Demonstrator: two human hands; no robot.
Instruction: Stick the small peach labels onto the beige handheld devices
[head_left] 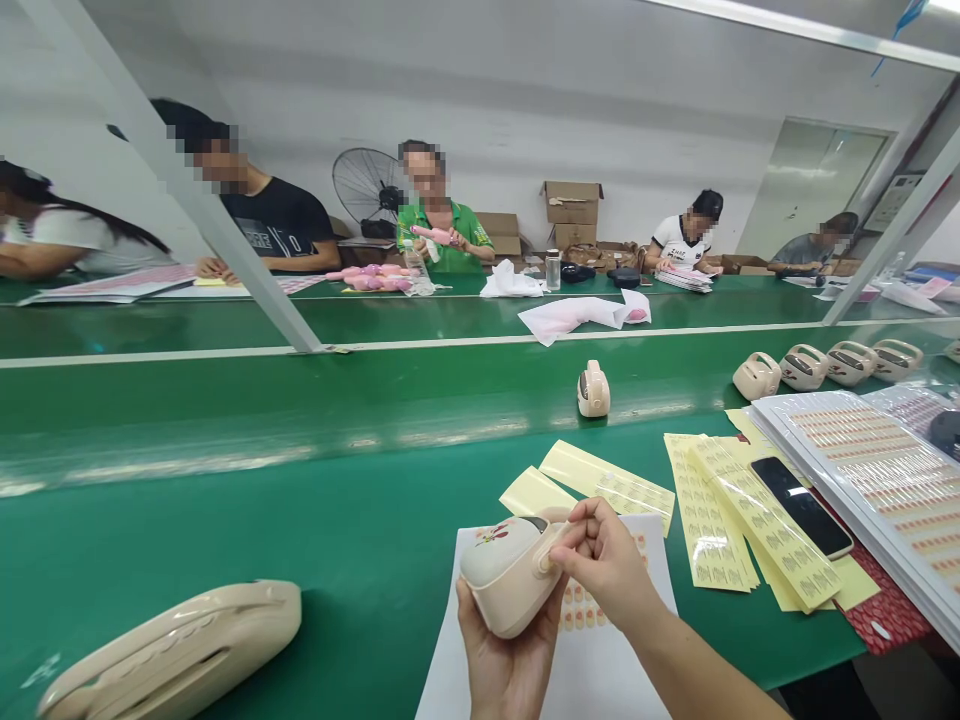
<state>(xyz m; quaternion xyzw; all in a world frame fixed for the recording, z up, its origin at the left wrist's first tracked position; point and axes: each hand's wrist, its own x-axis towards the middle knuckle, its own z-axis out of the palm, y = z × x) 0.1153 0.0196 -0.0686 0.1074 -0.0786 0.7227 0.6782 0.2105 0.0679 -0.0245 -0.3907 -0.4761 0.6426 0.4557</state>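
Note:
A cream portable speaker with a pale mesh front and a small coloured print rests tilted in my left hand, whose fingers wrap round it from below. My right hand is closed, thumb and fingertips pressed together at the pivot of the speaker's handle. Whatever sits between those fingertips is hidden. Under both hands lies a white sheet of round orange stickers, partly covered. Yellow label sheets lie just behind the speaker.
Another cream speaker stands on the green bench, with several more at the right. A larger cream appliance lies front left. More label sheets, a phone and stacked sticker sheets are right. Several people work across the bench.

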